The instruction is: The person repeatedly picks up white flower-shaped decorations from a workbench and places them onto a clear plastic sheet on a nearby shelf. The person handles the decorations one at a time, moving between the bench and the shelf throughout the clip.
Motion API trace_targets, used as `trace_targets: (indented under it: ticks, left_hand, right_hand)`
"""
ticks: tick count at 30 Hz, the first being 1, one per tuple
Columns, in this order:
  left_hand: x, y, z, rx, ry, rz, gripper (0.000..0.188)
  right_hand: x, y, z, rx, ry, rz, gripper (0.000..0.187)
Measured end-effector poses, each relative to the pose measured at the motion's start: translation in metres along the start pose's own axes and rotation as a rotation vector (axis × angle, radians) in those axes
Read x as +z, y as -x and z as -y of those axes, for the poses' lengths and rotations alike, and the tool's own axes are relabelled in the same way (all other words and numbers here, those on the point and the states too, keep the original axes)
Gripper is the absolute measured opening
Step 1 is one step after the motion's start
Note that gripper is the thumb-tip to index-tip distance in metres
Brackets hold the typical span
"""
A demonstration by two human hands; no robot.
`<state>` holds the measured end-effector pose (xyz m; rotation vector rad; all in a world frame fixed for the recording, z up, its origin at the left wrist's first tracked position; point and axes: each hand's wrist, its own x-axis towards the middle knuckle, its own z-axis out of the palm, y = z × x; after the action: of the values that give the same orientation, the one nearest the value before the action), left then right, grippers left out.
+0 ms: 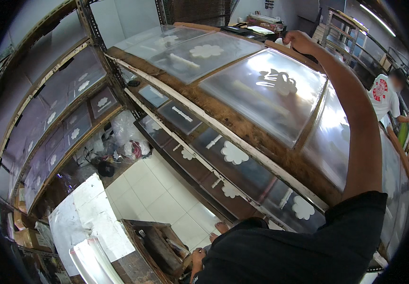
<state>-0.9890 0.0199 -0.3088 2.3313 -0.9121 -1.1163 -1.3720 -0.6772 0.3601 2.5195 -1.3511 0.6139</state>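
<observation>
My right arm reaches across the top rack shelf. At the shelf's far edge, my right hand point(301, 41) is closed beside a small white thing point(280, 42); its grip is too small to make out. Below the arm lies a clear plastic sheet point(256, 106) with strong glare and a shiny flower-like shape point(280, 81) on it. Farther left, another clear sheet point(166, 49) bears a white scalloped shape point(206, 50) and a white strip point(184, 61). Low by my body, my left hand point(198, 257) has curled fingers near a wooden box-like stand point(154, 239); what they hold is hidden.
Lower rack shelves point(235, 154) hold more sheets with white shapes. Another rack point(55, 109) stands at left. A white-topped table point(88, 213) is at lower left, with plastic bags point(128, 135) on the tiled floor point(152, 189) beyond. A person point(382, 94) stands at far right.
</observation>
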Motion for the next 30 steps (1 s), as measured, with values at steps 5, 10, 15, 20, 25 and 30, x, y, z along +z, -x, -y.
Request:
trace_targets:
  ticks: [5,10,15,20,25,30]
  left_hand:
    - [-0.002,0.005,-0.014,0.076,0.041,-0.099,0.034]
    - [-0.035,0.014,-0.071,0.184,0.13,-0.21,0.036]
    - [-0.079,0.036,-0.131,0.263,0.25,-0.417,0.031]
    - [-0.126,0.078,-0.158,0.288,0.255,-0.686,0.031]
    - [-0.165,0.124,-0.132,0.142,0.111,-1.022,0.035]
    - [-0.187,0.154,-0.092,-0.138,-0.194,-1.142,0.057]
  right_hand:
    - [-0.016,-0.043,0.128,-0.307,-0.171,0.107,0.017]
    - [-0.034,-0.025,0.318,-0.595,-0.242,0.245,0.021]
    - [-0.035,0.052,0.499,-1.255,-0.34,0.361,0.021]
    - [-0.007,0.138,0.621,-1.674,-0.261,0.307,0.017]
    - [0.039,0.189,0.704,-1.696,-0.71,0.426,0.017]
    - [0.201,0.238,0.702,-0.911,-1.425,0.981,0.029]
